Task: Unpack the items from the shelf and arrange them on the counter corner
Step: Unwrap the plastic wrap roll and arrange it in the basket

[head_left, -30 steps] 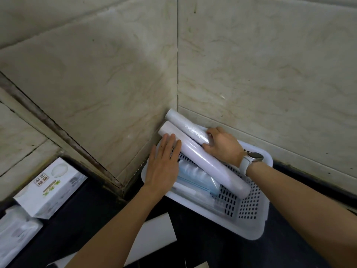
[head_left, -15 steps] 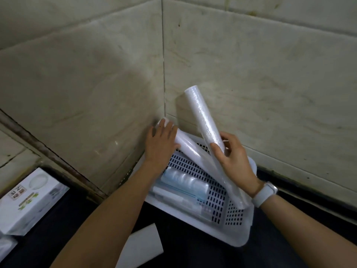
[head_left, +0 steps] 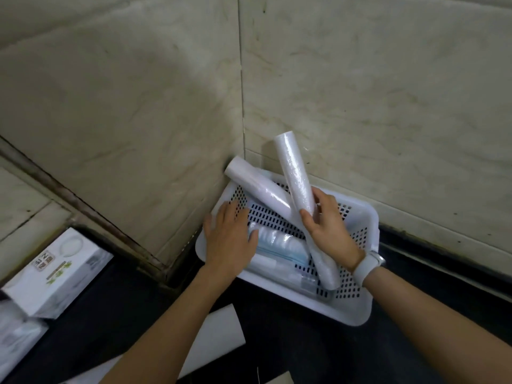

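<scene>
A white perforated basket sits in the corner of the dark counter against the tiled walls. My right hand grips a shiny white plastic-wrap roll near its middle, tilted steeply with its top end raised over the basket. A second white roll leans across the basket's back left corner, passing under the held roll. My left hand lies flat with fingers together on the basket's left rim and on a blue-and-white packet inside. Smaller white tubes lie along the basket's front.
A white printed box stands on the counter at the left, with a blurred white pack below it. A white sheet lies on the dark counter under my left forearm. Tiled walls close the corner behind the basket.
My right hand lifted one roll from lying flat in the basket to steeply tilted. My left hand slid from the other roll's end down to the basket's left side.
</scene>
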A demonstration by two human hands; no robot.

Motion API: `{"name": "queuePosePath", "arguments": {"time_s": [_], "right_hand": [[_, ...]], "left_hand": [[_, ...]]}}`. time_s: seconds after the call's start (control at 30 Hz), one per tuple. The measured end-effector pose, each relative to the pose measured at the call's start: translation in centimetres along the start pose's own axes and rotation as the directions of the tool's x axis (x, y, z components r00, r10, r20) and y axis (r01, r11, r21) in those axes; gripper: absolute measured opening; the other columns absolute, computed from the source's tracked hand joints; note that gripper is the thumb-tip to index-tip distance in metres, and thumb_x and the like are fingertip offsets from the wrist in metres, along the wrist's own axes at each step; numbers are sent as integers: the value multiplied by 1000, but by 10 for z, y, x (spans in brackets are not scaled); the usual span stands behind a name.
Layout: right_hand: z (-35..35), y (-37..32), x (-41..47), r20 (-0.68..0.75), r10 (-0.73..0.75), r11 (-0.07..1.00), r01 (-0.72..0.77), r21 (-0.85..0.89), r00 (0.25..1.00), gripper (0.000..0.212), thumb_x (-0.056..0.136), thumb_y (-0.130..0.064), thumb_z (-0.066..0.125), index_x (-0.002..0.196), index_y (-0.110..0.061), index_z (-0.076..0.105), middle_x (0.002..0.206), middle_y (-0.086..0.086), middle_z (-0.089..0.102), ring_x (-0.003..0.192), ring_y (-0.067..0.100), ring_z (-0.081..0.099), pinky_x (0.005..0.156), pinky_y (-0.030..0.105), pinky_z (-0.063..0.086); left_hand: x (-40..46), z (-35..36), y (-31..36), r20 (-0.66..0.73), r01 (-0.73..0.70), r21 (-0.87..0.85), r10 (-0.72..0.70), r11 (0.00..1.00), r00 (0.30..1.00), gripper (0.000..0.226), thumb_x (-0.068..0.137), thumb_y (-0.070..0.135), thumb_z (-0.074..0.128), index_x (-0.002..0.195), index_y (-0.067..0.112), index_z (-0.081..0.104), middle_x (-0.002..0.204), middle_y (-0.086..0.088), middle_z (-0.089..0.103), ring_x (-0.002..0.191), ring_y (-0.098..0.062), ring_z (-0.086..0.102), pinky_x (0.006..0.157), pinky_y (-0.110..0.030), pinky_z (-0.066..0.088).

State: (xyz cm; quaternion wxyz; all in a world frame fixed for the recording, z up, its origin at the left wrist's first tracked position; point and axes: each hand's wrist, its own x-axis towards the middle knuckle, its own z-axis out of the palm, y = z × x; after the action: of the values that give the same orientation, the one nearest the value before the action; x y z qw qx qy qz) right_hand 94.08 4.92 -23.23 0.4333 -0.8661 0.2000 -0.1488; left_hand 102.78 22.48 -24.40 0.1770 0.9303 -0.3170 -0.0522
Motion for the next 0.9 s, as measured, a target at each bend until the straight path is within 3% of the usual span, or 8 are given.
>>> {"name": "queuePosePath", "arguments": {"time_s": [0.13,0.23,0.43,0.6,0.8,0.9], "right_hand": [[4,-1,-5,155,-66,994,78,-71,986,60,83,-12,57,136,-18,28,110,2,35,94,6,38,88,19,32],[4,-6,0,268,-133,976,173,-132,954,61,83,-12,56,136,-16,26,111,0,32,95,12,41,87,22,34],[-2,-9,27,268,-192,942,254,-219,944,57,88,-9,50,138,-10,24,121,12,34,99,16,38,87,13,30],[10,-8,19,423,-261,852,413,-321,868,56,89,-9,48,138,-4,22,123,20,36,105,31,41,95,38,38],[28,-4,9,411,-259,708,461,-534,874,57,85,-7,55,136,1,29,128,25,45,105,39,49,87,45,44],[29,-1,5,360,-293,584,464,-666,886,52,80,-17,65,126,-3,45,122,18,57,99,35,58,79,44,45]], "left_hand": [[-44,10,-8,16,-32,-89,34,995,999,33,83,27,44,108,15,62,127,-3,56,118,-20,49,103,-45,28],[-52,13,-9,-63,-48,-59,44,997,997,40,74,26,36,92,11,69,108,-4,68,106,-23,59,94,-44,36],[-51,11,-6,-95,-52,-40,48,998,994,53,69,26,36,111,6,61,120,-11,62,114,-26,56,92,-46,37],[-49,12,-7,-63,-2,-45,-1,999,998,58,68,23,47,124,7,51,133,-12,52,126,-26,44,101,-44,30],[-51,12,-6,-67,18,-80,-23,997,997,64,68,22,46,130,6,43,138,-13,46,130,-27,39,104,-46,28],[-51,13,-7,-61,22,-80,-27,997,998,65,69,23,46,132,7,41,140,-13,44,132,-26,37,105,-45,26]]}}
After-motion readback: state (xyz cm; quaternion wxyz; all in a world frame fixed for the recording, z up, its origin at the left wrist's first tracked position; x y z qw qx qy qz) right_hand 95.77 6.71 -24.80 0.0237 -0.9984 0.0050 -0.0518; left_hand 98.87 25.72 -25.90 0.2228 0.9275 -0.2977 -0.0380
